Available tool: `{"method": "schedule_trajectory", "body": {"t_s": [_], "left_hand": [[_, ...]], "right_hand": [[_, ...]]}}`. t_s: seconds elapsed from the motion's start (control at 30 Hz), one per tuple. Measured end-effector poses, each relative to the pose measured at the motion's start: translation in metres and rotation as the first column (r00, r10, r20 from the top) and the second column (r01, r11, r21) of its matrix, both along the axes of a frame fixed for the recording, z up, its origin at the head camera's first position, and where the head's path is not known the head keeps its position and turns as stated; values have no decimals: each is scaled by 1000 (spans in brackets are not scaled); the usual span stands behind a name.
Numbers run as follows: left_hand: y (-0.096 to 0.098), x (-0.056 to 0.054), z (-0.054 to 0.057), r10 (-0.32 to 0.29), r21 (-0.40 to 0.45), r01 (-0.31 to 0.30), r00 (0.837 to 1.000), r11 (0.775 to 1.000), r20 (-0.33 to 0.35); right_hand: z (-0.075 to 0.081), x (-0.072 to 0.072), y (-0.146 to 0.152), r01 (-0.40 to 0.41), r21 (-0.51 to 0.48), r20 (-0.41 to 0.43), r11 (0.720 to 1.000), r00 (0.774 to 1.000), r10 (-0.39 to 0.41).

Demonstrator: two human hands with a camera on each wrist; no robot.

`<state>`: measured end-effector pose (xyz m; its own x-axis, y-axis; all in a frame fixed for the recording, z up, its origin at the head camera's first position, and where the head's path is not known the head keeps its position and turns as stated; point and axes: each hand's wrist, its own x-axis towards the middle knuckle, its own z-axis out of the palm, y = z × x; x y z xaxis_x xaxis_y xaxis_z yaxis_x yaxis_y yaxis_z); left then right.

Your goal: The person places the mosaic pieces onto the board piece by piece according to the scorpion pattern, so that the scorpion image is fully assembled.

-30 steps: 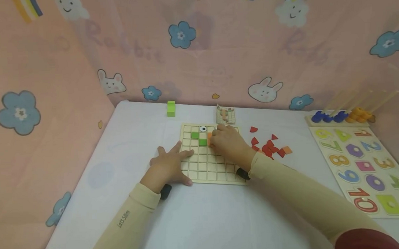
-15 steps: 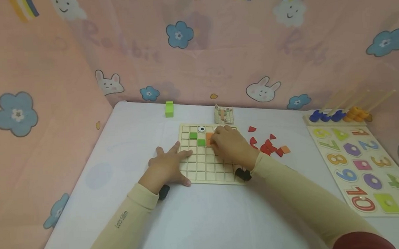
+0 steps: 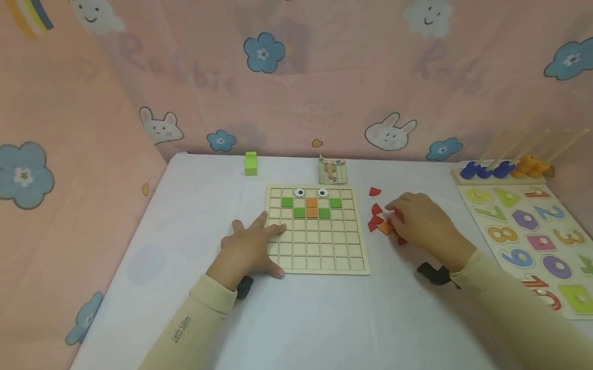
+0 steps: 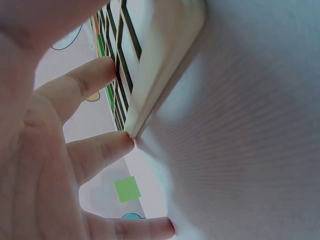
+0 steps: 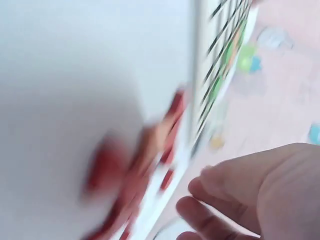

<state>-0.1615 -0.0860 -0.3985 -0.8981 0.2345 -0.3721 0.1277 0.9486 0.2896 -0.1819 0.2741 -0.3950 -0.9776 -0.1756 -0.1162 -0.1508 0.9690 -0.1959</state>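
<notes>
A wooden grid board lies flat on the white table. In its upper rows sit two eye pieces, two orange squares and several green squares. My left hand, fingers spread, rests at the board's left edge; in the left wrist view, fingertips touch its rim. To the right of the board, my right hand hovers over a loose pile of red pieces with an orange one, hiding part of it. In the right wrist view its fingers are loosely bent, with nothing visible between them.
A small creased picture card stands behind the board, and a light green block is at the back left. On the right lie a number-and-shape puzzle board and a peg rack with blue and orange pieces. Patterned pink cloth closes off the back.
My right hand has left the board's upper middle and moved right to the red pieces, uncovering the orange squares, second eye and right-hand green squares. My left hand has stayed put.
</notes>
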Motion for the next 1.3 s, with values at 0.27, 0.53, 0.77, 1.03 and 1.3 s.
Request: {"method": "schedule_trajectory", "body": {"t_s": [0.27,0.53,0.77,1.03,1.3], "left_hand": [[-1,1,1,5,4,-5,1000,1000,-8],[-1,-1,0,4,7,-4,1000,1000,-8],[-2,-1,0,1,-2,-1,1000,1000,-8],[-3,-1,-2,2,-5,-2,1000,1000,-10],[-1,0,-2,0,-1,0,1000,1000,-1]], "right_hand": [[-7,18,62,90,88,77,992,992,-97],[-14,18,68,117,89,50,989,991,-122],[-14,12,69,153,38,77,988,985,-155],[12,-7,30,175,22,58,984,983,-176],[11,-14,-66,-134,-93,-58,987,990,129]]}}
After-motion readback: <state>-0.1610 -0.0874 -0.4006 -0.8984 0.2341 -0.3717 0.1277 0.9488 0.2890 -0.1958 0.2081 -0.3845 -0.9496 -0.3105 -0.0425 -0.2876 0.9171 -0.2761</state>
